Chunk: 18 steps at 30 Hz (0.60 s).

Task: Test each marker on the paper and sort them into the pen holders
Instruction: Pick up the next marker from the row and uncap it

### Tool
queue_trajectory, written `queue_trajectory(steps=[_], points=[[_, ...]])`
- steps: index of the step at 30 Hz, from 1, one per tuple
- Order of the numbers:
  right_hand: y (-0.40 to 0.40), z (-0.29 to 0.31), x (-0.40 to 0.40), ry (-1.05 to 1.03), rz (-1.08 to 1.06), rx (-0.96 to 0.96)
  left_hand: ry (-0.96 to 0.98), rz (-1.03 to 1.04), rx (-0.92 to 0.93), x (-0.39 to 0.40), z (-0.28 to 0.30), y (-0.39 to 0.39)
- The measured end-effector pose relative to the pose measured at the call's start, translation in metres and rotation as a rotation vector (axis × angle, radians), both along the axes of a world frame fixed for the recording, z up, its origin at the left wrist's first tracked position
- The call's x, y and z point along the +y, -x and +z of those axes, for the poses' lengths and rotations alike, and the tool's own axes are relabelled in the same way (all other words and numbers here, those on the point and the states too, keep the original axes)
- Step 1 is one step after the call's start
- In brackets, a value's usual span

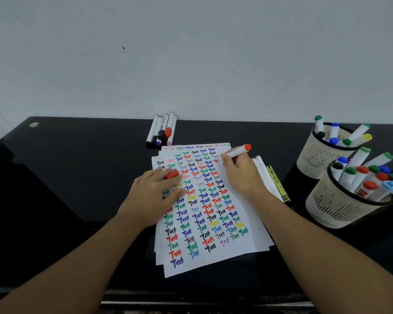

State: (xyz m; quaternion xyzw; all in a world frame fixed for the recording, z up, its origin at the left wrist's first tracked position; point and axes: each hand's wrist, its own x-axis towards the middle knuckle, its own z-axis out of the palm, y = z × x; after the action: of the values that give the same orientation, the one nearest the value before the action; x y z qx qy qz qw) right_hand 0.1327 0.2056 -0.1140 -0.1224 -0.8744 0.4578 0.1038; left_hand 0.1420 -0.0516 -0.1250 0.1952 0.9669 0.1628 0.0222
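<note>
Head cam, looking down at a glossy black worktop (66, 189) pushed against a plain pale wall (191, 53).

Dead centre is a loose stack of white paper sheets (213, 223), the top one crammed with rows of the word "Test" in red, blue, green, black, yellow and purple.

The right hand (241, 175) grips a white-barrelled marker with an orange-red end (237, 151) in a writing hold, tip down near the sheet's upper right corner. Can't quite make out if the nib is actually touching, the fingers hide it.

The left hand (154, 193) rests on the paper's left side with fingers mostly flat, pinching a small orange-red marker cap (172, 174) between them.

At the back edge, just beyond the paper, lies a bunch of white whiteboard markers with dark, purple, red and pink caps (161, 131).

Just right of the paper, partly under the right wrist, are a few more white markers plus a yellow-green one (275, 180).

Far right: two cream perforated plastic pen holders, the rear one (315, 159) and the nearer one (334, 211), both stuffed with capped markers.
</note>
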Motion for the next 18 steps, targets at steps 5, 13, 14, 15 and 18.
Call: queue_trajectory(steps=[5, 13, 14, 15, 18], points=[[0.0000, 0.0000, -0.0002, -0.003, -0.005, 0.002, -0.039, -0.006, 0.017, -0.0006, 0.0001, -0.0022], [0.0002, -0.0006, 0.0006, -0.003, -0.029, 0.006, -0.031, -0.006, 0.011, -0.0005, 0.0009, -0.0022], [0.0003, -0.0004, 0.0004, -0.012, -0.026, 0.002, -0.029, -0.006, 0.010, -0.0003, 0.0009, -0.0022], [0.0002, 0.0000, 0.0003, -0.020, -0.023, 0.001, -0.028, -0.005, 0.008, -0.0003, 0.0010, -0.0021], [-0.0001, 0.0011, -0.0001, -0.032, -0.017, -0.001, -0.026, -0.006, 0.001, -0.0003, 0.0009, -0.0012]])
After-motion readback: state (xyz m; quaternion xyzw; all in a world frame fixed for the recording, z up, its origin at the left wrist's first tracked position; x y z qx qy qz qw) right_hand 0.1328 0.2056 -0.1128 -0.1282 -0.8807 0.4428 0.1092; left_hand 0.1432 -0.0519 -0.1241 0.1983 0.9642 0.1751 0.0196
